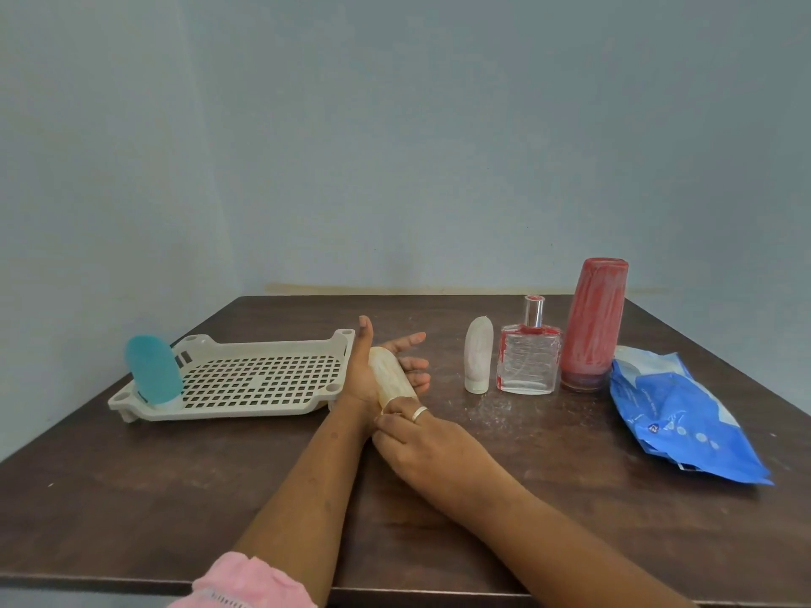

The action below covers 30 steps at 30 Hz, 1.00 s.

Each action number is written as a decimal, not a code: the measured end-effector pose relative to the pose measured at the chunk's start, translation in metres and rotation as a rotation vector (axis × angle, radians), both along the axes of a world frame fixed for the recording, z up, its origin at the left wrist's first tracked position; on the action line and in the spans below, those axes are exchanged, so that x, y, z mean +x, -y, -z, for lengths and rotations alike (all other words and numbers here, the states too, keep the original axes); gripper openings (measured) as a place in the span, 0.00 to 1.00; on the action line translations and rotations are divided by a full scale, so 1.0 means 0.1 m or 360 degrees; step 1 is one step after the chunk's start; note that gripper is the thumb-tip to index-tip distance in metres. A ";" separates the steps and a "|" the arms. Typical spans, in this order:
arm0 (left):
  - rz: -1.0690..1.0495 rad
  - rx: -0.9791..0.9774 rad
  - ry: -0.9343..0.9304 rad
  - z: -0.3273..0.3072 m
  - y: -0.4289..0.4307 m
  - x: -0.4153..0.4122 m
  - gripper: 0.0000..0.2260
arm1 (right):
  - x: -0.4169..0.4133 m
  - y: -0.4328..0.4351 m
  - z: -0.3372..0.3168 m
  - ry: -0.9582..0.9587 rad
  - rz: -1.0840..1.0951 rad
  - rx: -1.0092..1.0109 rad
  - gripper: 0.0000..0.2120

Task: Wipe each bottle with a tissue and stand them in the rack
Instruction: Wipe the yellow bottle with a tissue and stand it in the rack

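A cream tube bottle lies across the palm of my left hand, whose thumb points up and fingers spread loosely. My right hand grips the near end of that bottle with its fingertips. No tissue shows in either hand. A teal bottle stands cap down at the left end of the beige perforated rack. To the right stand a small white tube, a clear glass perfume bottle with red trim, and a tall red bottle, all dusty.
A blue pack of tissues lies at the right side of the dark wooden table. White dust speckles the tabletop near the standing bottles. A pale wall rises behind the table's far edge.
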<state>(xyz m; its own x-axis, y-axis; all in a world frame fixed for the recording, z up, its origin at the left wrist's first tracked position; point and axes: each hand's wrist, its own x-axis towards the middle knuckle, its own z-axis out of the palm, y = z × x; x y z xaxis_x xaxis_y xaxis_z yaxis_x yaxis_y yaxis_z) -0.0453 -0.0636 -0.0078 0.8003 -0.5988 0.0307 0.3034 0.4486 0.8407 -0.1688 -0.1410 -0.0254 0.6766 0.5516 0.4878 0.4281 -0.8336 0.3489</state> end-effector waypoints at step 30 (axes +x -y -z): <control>-0.0035 -0.0018 0.0046 0.01 0.01 -0.04 0.40 | 0.08 0.07 0.07 -0.0038 -0.0051 0.0477 0.10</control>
<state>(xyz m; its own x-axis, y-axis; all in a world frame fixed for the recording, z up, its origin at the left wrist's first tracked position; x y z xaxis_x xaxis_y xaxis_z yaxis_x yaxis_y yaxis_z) -0.0492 -0.0643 -0.0083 0.8121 -0.5803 0.0606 0.2689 0.4644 0.8438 -0.1613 -0.1477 -0.0325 0.6745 0.4067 0.6161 0.4609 -0.8839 0.0789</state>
